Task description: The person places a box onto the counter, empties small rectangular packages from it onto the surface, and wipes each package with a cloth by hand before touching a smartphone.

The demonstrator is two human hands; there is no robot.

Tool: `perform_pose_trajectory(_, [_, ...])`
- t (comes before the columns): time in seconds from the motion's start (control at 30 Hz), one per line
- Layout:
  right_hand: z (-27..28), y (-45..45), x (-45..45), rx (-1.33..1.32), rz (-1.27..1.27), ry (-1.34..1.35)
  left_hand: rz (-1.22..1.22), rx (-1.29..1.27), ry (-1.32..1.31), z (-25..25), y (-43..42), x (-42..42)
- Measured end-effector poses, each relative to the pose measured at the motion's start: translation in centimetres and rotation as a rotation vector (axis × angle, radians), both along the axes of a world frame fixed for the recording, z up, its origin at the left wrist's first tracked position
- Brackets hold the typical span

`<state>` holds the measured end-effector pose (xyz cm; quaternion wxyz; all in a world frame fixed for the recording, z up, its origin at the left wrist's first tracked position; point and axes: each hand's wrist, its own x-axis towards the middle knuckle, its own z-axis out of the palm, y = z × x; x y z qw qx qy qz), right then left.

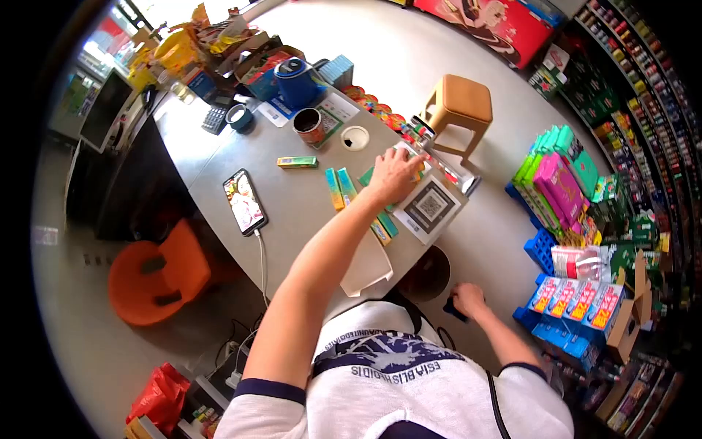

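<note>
My left hand (pixel 395 175) reaches across the grey table (pixel 212 157), fingers bent downward beside a printed QR code card (pixel 428 208). An orange and green bit of something shows by its fingertips, but most of what lies under them is hidden. Slim green and yellow boxes lie around it: one alone (pixel 297 162), a pair (pixel 340 189), and others (pixel 383 228) partly beneath my forearm. An open white box or tray (pixel 368 267) sits near the table's edge. Low on the right, my right hand (pixel 468 298) is closed on a small dark blue item (pixel 455 311), perhaps a cloth.
A plugged-in phone (pixel 245 201), an open can (pixel 309 127), a round lid (pixel 355 138) and a blue canister (pixel 296 82) stand or lie on the table. Around it are a stool (pixel 461 106), an orange chair (pixel 161 274), a bin (pixel 428 274) and stacked packs (pixel 559 183).
</note>
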<state>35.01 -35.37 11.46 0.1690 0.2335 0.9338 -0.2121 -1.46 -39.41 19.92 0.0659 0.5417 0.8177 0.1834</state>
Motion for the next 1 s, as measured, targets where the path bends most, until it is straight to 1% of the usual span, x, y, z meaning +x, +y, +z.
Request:
perform_pose_trajectory(0.03, [-0.7,-0.3,0.8,-0.062,-0.205,0.094,0.017,-0.042,0.077,-1.3,0.2,0.0])
perform_pose_trajectory(0.1, [2.8,-0.2,-0.2,-0.512,-0.720,0.290,0.022,-0.067,0.028,-2.1,0.0,-0.2])
perform_pose_trajectory(0.13, [2.8,0.5,-0.2,-0.969,-0.964,0.345,0.016,-0.075,0.006,-2.1,0.0,-0.3])
perform_pose_trajectory(0.17, [2.8,1.0,-0.3,-1.054,-0.963,0.455,0.012,-0.084,-0.019,-2.1,-0.3,-0.4])
perform_pose_trajectory(0.2, [2.9,1.7,-0.3,-1.199,-0.949,0.527,-0.016,-0.124,0.015,-0.8,-0.8,-0.1])
perform_pose_trajectory(0.23, [2.9,2.2,-0.4,-1.343,-0.932,0.595,-0.005,-0.027,0.065,-0.9,-1.4,0.2])
perform_pose_trajectory(0.3, [6.1,1.6,-2.6,-1.416,-0.958,0.665,0.001,0.106,0.081,-1.0,-2.7,-0.4])
perform_pose_trajectory(0.4, [10.1,1.4,-5.1,-1.570,-0.956,0.726,0.194,0.038,0.040,0.7,-6.2,-1.8])
perform_pose_trajectory(0.43, [10.6,1.4,-5.7,-1.629,-0.948,0.738,0.262,0.100,-0.057,1.2,-7.7,-2.1])
perform_pose_trajectory(0.47, [9.7,2.1,-5.4,-1.711,-0.883,0.764,0.330,0.163,-0.152,1.9,-9.5,-2.1])
perform_pose_trajectory(0.53, [10.6,2.4,-6.1,-1.750,-0.814,0.785,0.418,0.249,-0.284,3.9,-13.3,-0.9])
perform_pose_trajectory(0.57, [11.2,2.3,-6.5,-1.767,-0.782,0.796,0.411,0.211,-0.302,4.4,-15.2,0.2])
perform_pose_trajectory(0.6, [11.7,1.9,-7.0,-1.717,-0.771,0.798,0.401,0.175,-0.320,4.7,-17.0,1.2])
perform_pose_trajectory(0.63, [12.2,1.7,-7.5,-1.695,-0.740,0.804,0.394,0.137,-0.345,4.7,-18.3,2.4])
perform_pose_trajectory(0.7, [13.3,1.2,-8.8,-1.651,-0.677,0.813,0.465,0.119,-0.398,4.2,-19.8,4.5])
perform_pose_trajectory(0.8, [15.3,0.0,-11.8,-1.669,-0.521,0.806,0.503,0.136,-0.461,2.3,-21.0,5.6])
perform_pose_trajectory(0.83, [15.5,-0.4,-12.7,-1.675,-0.553,0.821,0.499,0.149,-0.481,1.7,-21.1,5.9])
perform_pose_trajectory(0.87, [15.7,-0.9,-13.5,-1.678,-0.587,0.838,0.510,0.247,-0.466,2.0,-21.4,6.1])
perform_pose_trajectory(0.9, [15.8,-1.2,-14.4,-1.681,-0.621,0.858,0.532,0.285,-0.481,2.2,-22.0,6.2])
perform_pose_trajectory(0.97, [15.9,-1.8,-16.2,-1.426,-0.379,0.838,0.579,0.359,-0.507,2.7,-24.2,6.2])
perform_pose_trajectory(1.0, [15.9,-2.6,-17.4,-1.407,-0.446,0.878,0.611,0.369,-0.486,3.1,-25.7,6.1])
